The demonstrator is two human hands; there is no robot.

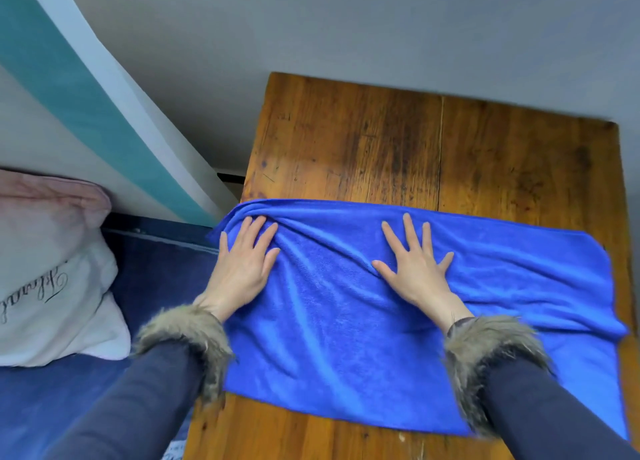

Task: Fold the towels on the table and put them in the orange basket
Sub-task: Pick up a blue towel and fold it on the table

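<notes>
A bright blue towel (346,338) lies spread across the wooden table (398,147), wrinkled toward its upper left, with a doubled edge along the far side. My left hand (242,262) presses flat on the towel's upper left corner, fingers straight and spread, at the table's left edge. My right hand (415,265) lies flat on the towel near its middle, fingers spread. Both wrists wear fur-trimmed cuffs over dark sleeves. No orange basket is in view.
A bed with a dark blue sheet (156,269) sits left of the table, with a white and pink pillow (52,269) on it. A grey wall (346,26) stands behind the table. The table's far half is bare wood.
</notes>
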